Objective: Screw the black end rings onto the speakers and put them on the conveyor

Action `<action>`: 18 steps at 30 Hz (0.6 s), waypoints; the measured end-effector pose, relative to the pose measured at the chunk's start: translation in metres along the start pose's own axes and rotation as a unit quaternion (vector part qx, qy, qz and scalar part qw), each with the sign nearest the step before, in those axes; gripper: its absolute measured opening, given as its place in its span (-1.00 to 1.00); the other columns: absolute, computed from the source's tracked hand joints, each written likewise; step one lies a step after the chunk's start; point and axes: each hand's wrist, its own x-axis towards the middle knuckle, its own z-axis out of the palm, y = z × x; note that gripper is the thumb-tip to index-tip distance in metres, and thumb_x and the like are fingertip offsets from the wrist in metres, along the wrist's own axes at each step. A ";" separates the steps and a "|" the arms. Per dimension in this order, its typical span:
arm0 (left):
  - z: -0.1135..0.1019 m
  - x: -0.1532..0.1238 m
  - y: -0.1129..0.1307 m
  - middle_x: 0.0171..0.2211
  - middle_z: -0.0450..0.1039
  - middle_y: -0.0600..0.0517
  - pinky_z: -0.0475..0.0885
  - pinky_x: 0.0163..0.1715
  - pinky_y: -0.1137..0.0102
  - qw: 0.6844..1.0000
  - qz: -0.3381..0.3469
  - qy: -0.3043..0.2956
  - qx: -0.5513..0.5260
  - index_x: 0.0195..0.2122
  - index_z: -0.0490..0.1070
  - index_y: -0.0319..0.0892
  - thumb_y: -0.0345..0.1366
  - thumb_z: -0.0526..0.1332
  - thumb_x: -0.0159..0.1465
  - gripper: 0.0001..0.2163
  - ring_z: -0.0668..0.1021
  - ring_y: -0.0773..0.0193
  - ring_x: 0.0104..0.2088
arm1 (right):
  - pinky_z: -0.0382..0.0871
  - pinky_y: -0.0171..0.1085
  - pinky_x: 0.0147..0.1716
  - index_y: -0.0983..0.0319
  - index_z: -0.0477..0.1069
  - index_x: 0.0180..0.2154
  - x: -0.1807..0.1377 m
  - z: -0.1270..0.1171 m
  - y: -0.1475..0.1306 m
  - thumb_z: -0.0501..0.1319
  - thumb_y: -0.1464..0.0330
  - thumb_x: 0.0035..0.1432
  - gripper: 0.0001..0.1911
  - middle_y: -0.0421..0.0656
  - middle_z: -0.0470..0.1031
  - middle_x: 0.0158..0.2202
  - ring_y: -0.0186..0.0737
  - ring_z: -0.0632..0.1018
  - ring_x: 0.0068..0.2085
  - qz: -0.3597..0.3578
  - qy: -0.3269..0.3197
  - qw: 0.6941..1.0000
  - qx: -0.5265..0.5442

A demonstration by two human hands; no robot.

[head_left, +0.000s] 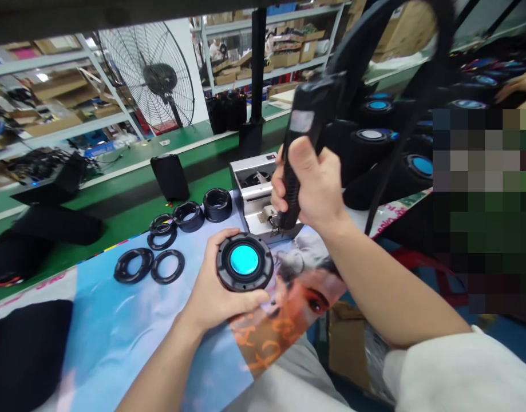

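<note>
My left hand (215,292) is closed around the edge of a round speaker driver (244,261), with a black ring frame and a shiny cyan centre facing up. Higher and to the right, my right hand (316,183) wraps round a black electric screwdriver (293,171), held upright with its tip down. That tip is at the front of a silver screw feeder (256,182). Whether it touches a screw there is too small to tell. Left of the feeder stand stacked black rings (217,205), and two loose black rings (168,266) lie nearer me.
A printed blue sheet (117,326) covers the near bench. Behind it runs a green conveyor belt (206,169) carrying dark speaker housings (170,176). More housings with cyan centres (378,105) crowd the right. A fan (159,77) and shelves stand behind. Another person is at the far right.
</note>
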 end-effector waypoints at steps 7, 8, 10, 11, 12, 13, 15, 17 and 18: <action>-0.001 0.001 0.000 0.07 0.58 -0.08 0.60 0.04 0.14 1.000 -0.018 -0.017 0.006 0.22 0.24 -0.04 -0.01 0.66 -0.03 -0.13 0.68 -0.04 0.04 | 0.14 -0.30 -0.77 0.13 0.28 -0.25 -0.007 0.047 -0.088 0.32 -0.26 0.20 -0.39 -0.39 0.25 -0.64 -0.37 0.24 -0.69 0.006 -0.061 0.998 0.033; -0.001 0.001 0.001 0.07 0.58 -0.07 0.60 0.03 0.14 1.000 -0.021 -0.017 0.006 0.22 0.24 -0.04 -0.01 0.65 -0.01 -0.14 0.68 -0.03 0.02 | 0.14 -0.32 -0.78 0.13 0.26 -0.25 -0.009 0.056 -0.095 0.26 -0.28 0.24 -0.38 -0.40 0.24 -0.66 -0.38 0.23 -0.70 0.028 -0.083 0.995 0.040; 0.000 0.002 0.002 0.06 0.58 -0.08 0.60 0.03 0.13 1.000 -0.025 -0.012 0.012 0.21 0.25 -0.06 0.01 0.64 0.00 -0.15 0.67 -0.03 0.01 | 0.16 -0.34 -0.82 0.13 0.24 -0.27 -0.013 0.069 -0.101 0.20 -0.32 0.23 -0.36 -0.39 0.22 -0.71 -0.37 0.22 -0.74 0.077 -0.131 0.987 0.056; 0.001 0.002 0.003 0.06 0.58 -0.08 0.60 0.03 0.12 0.999 -0.028 -0.007 0.017 0.20 0.26 -0.08 0.02 0.64 -0.01 -0.15 0.66 -0.04 0.01 | 0.16 -0.34 -0.84 0.13 0.24 -0.28 -0.014 0.074 -0.101 0.21 -0.33 0.21 -0.35 -0.39 0.21 -0.74 -0.35 0.22 -0.76 0.093 -0.152 0.982 0.066; 0.002 0.002 0.003 0.07 0.58 -0.09 0.60 0.04 0.10 0.999 -0.031 -0.004 0.023 0.20 0.28 -0.08 0.02 0.64 -0.03 -0.15 0.66 -0.05 0.02 | 0.17 -0.34 -0.85 0.13 0.24 -0.28 -0.015 0.077 -0.101 0.23 -0.33 0.18 -0.34 -0.38 0.21 -0.75 -0.34 0.23 -0.77 0.103 -0.163 0.978 0.076; 0.002 0.003 0.004 0.08 0.58 -0.10 0.60 0.05 0.08 0.999 -0.033 -0.002 0.028 0.19 0.30 -0.09 0.01 0.65 -0.05 -0.15 0.65 -0.07 0.03 | 0.18 -0.34 -0.85 0.13 0.23 -0.28 -0.016 0.080 -0.099 0.26 -0.32 0.16 -0.34 -0.38 0.22 -0.75 -0.33 0.23 -0.78 0.111 -0.167 0.976 0.083; 0.003 0.003 0.004 0.12 0.57 -0.12 0.59 0.08 0.05 0.999 -0.035 0.001 0.034 0.17 0.34 -0.09 -0.02 0.67 -0.09 -0.15 0.64 -0.11 0.06 | 0.18 -0.29 -0.85 0.12 0.20 -0.28 -0.017 0.082 -0.096 0.31 -0.32 0.11 -0.32 -0.38 0.26 -0.75 -0.29 0.26 -0.79 0.132 -0.169 0.974 0.079; 0.002 0.003 0.004 0.12 0.57 -0.12 0.60 0.08 0.04 0.999 -0.029 0.007 0.037 0.16 0.36 -0.10 -0.05 0.67 -0.10 -0.16 0.64 -0.12 0.07 | 0.17 -0.25 -0.84 0.11 0.18 -0.28 -0.019 0.083 -0.093 0.32 -0.34 0.10 -0.30 -0.37 0.27 -0.74 -0.25 0.27 -0.79 0.144 -0.170 0.972 0.070; 0.002 0.003 0.005 0.10 0.58 -0.11 0.61 0.07 0.05 0.999 -0.024 0.008 0.038 0.16 0.35 -0.10 -0.06 0.67 -0.11 -0.16 0.65 -0.11 0.05 | 0.16 -0.24 -0.84 0.11 0.16 -0.28 -0.020 0.083 -0.091 0.32 -0.34 0.09 -0.29 -0.36 0.28 -0.74 -0.23 0.27 -0.80 0.142 -0.170 0.973 0.067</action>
